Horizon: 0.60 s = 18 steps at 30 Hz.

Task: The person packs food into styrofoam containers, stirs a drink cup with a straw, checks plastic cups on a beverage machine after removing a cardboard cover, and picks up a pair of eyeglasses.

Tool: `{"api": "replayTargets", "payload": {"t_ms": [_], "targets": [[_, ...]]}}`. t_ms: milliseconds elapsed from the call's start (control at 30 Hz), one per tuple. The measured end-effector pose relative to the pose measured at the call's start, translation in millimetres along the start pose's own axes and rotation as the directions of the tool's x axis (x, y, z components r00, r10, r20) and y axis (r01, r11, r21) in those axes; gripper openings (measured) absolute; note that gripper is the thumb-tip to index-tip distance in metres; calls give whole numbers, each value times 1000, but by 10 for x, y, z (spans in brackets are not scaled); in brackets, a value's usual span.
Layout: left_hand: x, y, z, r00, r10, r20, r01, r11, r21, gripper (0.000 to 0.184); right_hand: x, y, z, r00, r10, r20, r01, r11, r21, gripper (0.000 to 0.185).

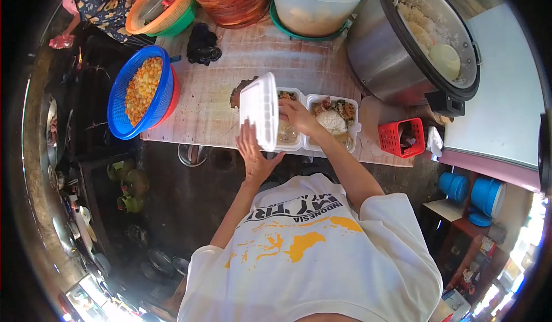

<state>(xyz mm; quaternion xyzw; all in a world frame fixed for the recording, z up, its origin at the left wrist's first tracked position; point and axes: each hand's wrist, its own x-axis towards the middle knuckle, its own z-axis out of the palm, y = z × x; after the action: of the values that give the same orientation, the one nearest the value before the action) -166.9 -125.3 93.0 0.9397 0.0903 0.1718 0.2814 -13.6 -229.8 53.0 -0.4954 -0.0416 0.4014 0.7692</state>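
Observation:
A white foam takeaway box [296,147] stands on the table with its lid [259,112] tilted up on the left side. My left hand [253,154] is open, its fingers stretched flat against the outside of that lid. Over the same box, my right hand [298,117] reaches in with its fingers bunched together near the food; the raised lid partly hides the fingertips, and what they hold cannot be made out. Right beside it, a second open foam box [357,127] contains white rice [331,122], browned pieces and greens.
Around the table [201,100] stand a blue basket [118,100] of diced orange food, a stack of brown plates [233,3], a clear tub [313,11], a large rice cooker [382,49] and a red basket [391,141]. A black bag [203,45] lies behind. Another person [103,6] is at far left.

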Motion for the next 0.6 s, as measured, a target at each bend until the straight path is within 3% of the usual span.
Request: {"api": "replayTargets", "payload": {"t_ms": [33,133,167,267,300,367,433,467,533,567,600], "targets": [[0,0,67,1000,16,15,-16,999,-30,107,-19,12,-74,985,-171,32,166,873,-458,21],[17,119,96,993,67,99,-66,998,-14,105,-140,-76,-204,967,-249,56,158,411,-898,21],[27,138,91,990,83,117,-75,994,-76,95,-203,-92,-195,892,-444,83,251,334,-908,24],[0,51,130,989,91,117,-77,990,-119,75,-289,-110,-245,763,-644,50,425,444,-789,19],[-10,-30,187,995,43,90,-36,997,-73,58,-346,-118,-288,780,-625,-32,370,501,-782,18],[-43,-341,385,999,-1,33,4,997,-79,53,-481,-140,-403,799,-571,-188,258,609,-750,17],[87,-432,372,999,-46,12,46,995,-84,57,-565,-83,-479,827,-532,-179,138,502,-854,17],[131,-446,381,984,-177,-22,172,973,-156,59,-594,-45,-506,840,-513,-177,79,438,-896,17],[251,-428,356,899,-433,-66,395,867,-304,64,-592,54,-493,864,-426,-269,91,656,-749,17],[287,-420,330,818,-572,-51,551,807,-212,78,-585,99,-483,878,-372,-302,93,750,-655,17],[314,-478,311,771,-628,106,630,727,-274,82,-582,107,-470,886,-315,-341,68,814,-576,18]]}}
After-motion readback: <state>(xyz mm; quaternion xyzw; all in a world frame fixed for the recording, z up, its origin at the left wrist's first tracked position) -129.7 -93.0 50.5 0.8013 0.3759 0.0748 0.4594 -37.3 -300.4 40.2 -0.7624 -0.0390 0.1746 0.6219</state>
